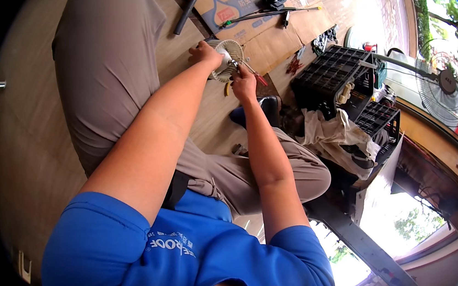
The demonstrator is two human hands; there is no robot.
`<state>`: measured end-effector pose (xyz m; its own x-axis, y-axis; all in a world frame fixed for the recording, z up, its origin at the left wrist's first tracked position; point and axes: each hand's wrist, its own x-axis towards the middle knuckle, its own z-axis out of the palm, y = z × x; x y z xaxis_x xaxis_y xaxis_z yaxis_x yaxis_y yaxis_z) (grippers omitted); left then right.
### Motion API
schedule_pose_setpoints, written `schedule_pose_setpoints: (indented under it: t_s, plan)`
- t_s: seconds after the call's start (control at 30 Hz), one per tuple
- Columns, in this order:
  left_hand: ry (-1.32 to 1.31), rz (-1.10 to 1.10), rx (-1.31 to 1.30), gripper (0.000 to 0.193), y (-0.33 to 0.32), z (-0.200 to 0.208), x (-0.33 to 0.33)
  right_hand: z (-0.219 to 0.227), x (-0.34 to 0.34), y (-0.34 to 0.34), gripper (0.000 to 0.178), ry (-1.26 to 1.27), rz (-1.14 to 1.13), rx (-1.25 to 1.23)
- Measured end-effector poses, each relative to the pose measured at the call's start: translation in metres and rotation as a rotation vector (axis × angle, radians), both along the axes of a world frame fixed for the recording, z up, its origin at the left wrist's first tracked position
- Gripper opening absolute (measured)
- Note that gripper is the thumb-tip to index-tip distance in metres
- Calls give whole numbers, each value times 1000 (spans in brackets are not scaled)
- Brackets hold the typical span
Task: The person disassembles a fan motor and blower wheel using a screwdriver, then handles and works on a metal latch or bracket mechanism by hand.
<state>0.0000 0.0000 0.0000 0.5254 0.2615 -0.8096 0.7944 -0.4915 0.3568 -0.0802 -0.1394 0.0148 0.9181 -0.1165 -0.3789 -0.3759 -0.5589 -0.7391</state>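
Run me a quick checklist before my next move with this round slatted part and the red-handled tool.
1. Left hand steadying the round slatted part: ok, holding its left side.
2. Right hand on the red-handled tool: ok, in your fingers.
3. Tool's tip seated properly: cannot tell, too small here.
4. Floor beside the part free of loose bits: not ok, a small yellow piece lies close by.
5. Thin rods out of the way: ok, on the cardboard, apart from both hands.
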Motion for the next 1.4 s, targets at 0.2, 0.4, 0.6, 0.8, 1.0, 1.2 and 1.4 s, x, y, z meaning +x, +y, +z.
schedule_pose_setpoints:
  t_s: [0.2,0.4,0.6,0.8,1.0,1.2,1.4]
  plan:
    - [-30,47,38,83,-5,-2,1,13,3,24,23,130,-316,250]
    - [-34,71,32,82,-2,2,-3,14,-1,41,15,182,-486,431]
    - [-22,9,-32,78,1,10,0,-13,-6,8,27,-140,-102,-80]
    - [-118,-177,14,79,12,-1,0,5,-3,-20,27,-198,353,-366]
    - [-108,-264,-14,81,13,4,5,3,-1,-19,25,-193,341,-298]
    - [-59,-125,-24,79,6,-1,3,11,11,-7,18,-72,10,37]
    - [-50,-32,0,83,0,5,0,10,1,13,22,168,-398,382]
